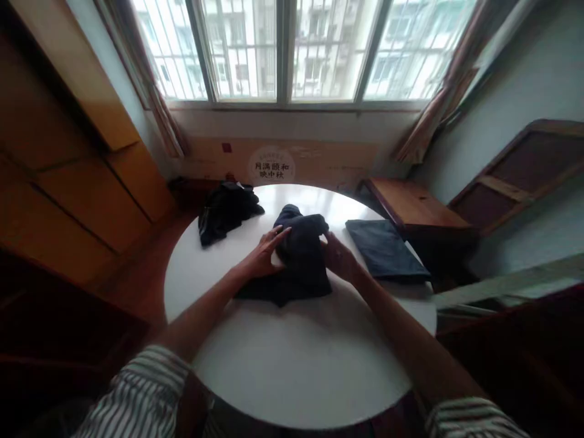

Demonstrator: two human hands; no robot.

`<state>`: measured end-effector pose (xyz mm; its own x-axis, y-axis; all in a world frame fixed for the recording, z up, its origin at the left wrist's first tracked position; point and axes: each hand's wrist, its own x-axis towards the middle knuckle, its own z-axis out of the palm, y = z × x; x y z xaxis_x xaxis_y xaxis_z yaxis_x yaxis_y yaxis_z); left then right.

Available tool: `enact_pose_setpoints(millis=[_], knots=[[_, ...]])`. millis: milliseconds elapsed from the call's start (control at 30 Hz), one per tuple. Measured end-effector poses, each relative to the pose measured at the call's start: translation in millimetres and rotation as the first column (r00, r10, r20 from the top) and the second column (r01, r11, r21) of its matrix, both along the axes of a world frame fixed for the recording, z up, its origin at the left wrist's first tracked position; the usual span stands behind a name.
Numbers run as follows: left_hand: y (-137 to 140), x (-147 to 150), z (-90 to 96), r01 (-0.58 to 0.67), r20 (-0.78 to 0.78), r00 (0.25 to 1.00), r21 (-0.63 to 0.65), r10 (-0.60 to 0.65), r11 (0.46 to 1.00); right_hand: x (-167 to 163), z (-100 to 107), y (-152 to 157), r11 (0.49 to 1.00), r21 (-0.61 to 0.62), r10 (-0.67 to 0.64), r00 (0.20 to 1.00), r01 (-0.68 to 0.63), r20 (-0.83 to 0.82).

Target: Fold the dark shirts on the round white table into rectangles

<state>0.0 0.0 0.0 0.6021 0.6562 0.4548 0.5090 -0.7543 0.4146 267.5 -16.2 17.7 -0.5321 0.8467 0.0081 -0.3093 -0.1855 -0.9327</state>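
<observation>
Daylight from a wide window falls on a round white table (292,359). Left hand (263,255) lies with fingers extended flat on a dark garment (298,261) at mid-table; right hand (337,255) grips its other edge, fingers curled. A crumpled dark pile (225,210) sits left, a folded dark cloth (385,249) right.

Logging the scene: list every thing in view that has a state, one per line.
Dark garment: partly folded, bunched, on the round white table.
Left hand: on the garment's left edge.
Right hand: gripping its right side.
Crumpled dark clothes: unfolded heap.
Folded garment: flat, neat.
</observation>
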Motion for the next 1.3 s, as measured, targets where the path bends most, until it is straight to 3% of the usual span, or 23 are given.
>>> enact_pose_setpoints(millis=[167,333,467,533,667,767,833,900,1000,1100,1167,1200,1233,1300], knots=[[-2,11,-6.0,-0.038,0.049,0.998,0.048,0.035,0.998,-2,-4,-17,0.994,0.065,0.081,0.994,-0.086,0.075],[1,14,-4.0,-0.146,0.099,0.986,0.093,0.137,0.985,-8,-4,-16,0.945,0.278,0.111,0.970,-0.171,0.218],[0,16,-4.9,-0.249,0.144,0.962,0.102,0.233,0.963,-18,-4,-24,0.844,0.513,-0.036,0.936,-0.160,0.351],[-3,17,-4.7,-0.280,0.177,0.949,0.090,0.261,0.956,-22,-4,-27,0.811,0.569,-0.138,0.901,-0.135,0.411],[-7,18,9.6,-0.343,0.275,0.908,0.060,0.315,0.937,-22,0,-23,0.776,0.626,-0.376,0.856,0.082,0.354],[-5,16,42.4,-0.379,0.295,0.893,0.089,0.339,0.921,-13,10,-15,0.636,0.703,-0.621,0.752,0.319,0.221],[-3,11,75.8,-0.367,0.240,0.914,0.152,0.326,0.918,-5,22,-10,0.524,0.736,-0.743,0.653,0.429,0.149],[-1,3,115.6,-0.341,0.138,0.939,0.256,0.315,0.904,2,42,-7,0.444,0.755,-0.806,0.583,0.483,0.101],[-4,-11,176.2,-0.378,0.032,0.911,0.460,0.411,0.804,9,88,-7,0.301,0.833,-0.847,0.532,0.463,0.010],[-20,-21,217.8,-0.428,0.064,0.864,0.615,0.499,0.662,16,140,-13,0.021,0.957,-0.873,0.471,0.290,-0.123],[-39,-26,224.4,-0.419,0.083,0.869,0.650,0.489,0.634,24,163,-23,-0.125,0.980,-0.879,0.442,0.155,-0.182],[-52,-28,220.3,-0.398,0.072,0.882,0.641,0.465,0.656,29,167,-30,-0.156,0.982,-0.879,0.438,0.103,-0.186],[-65,-30,211.7,-0.360,0.042,0.905,0.607,0.423,0.709,34,165,-38,-0.156,0.986,-0.879,0.448,0.052,-0.163],[-93,-36,184.0,-0.211,-0.078,0.959,0.448,0.273,0.869,45,143,-58,-0.070,0.994,-0.865,0.502,-0.079,-0.020]])
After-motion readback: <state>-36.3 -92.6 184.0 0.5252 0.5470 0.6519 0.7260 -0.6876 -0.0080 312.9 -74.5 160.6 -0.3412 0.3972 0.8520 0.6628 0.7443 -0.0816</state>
